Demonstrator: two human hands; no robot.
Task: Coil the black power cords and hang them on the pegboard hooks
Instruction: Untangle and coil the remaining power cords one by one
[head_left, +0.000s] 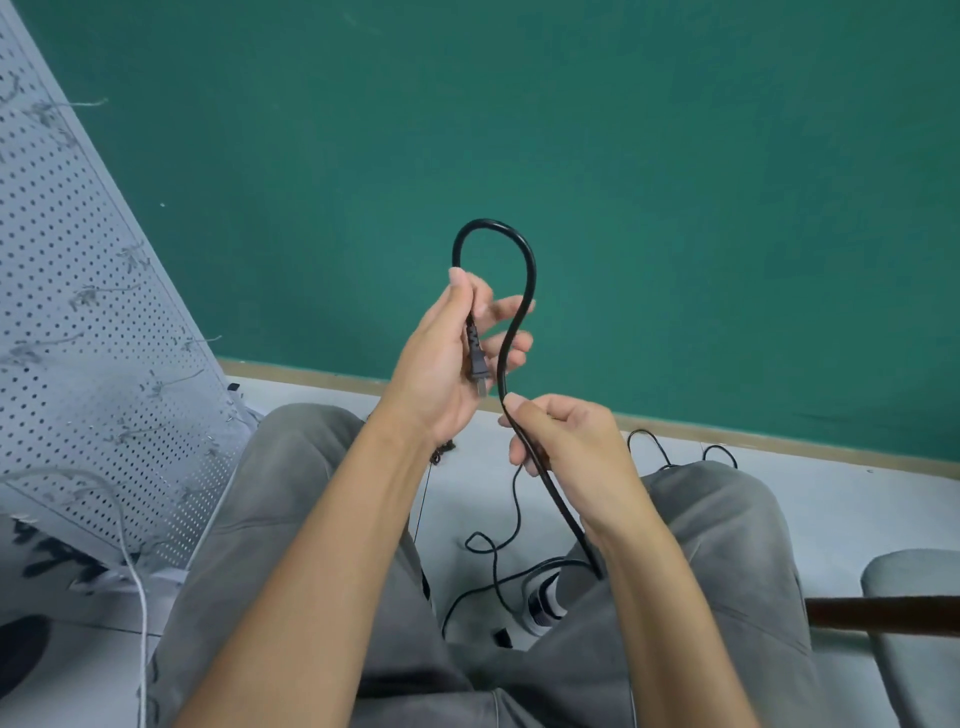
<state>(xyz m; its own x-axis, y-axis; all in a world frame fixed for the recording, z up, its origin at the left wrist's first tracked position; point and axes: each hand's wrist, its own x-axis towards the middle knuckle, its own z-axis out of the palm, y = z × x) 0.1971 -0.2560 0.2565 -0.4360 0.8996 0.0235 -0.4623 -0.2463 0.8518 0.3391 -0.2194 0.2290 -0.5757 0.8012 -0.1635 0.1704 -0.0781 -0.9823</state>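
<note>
A black power cord (527, 260) arcs in one loop above my hands. My left hand (457, 353) holds the cord's plug end (477, 358) between thumb and fingers, prongs pointing down. My right hand (566, 441) pinches the same cord lower down, just below the left hand. From there the cord runs down between my knees to the floor. A thinner black cord (498, 545) lies in loose curls on the floor between my legs. The grey pegboard (78, 312) leans at the left; I see no hooks on it.
I sit with grey-trousered knees (291, 493) apart, facing a green wall (675, 156). A white cable (132, 561) hangs over the pegboard's lower corner. A white-and-black object (543, 603) stands on the floor between my legs. A grey seat (914, 623) and brown bar (883, 613) sit at right.
</note>
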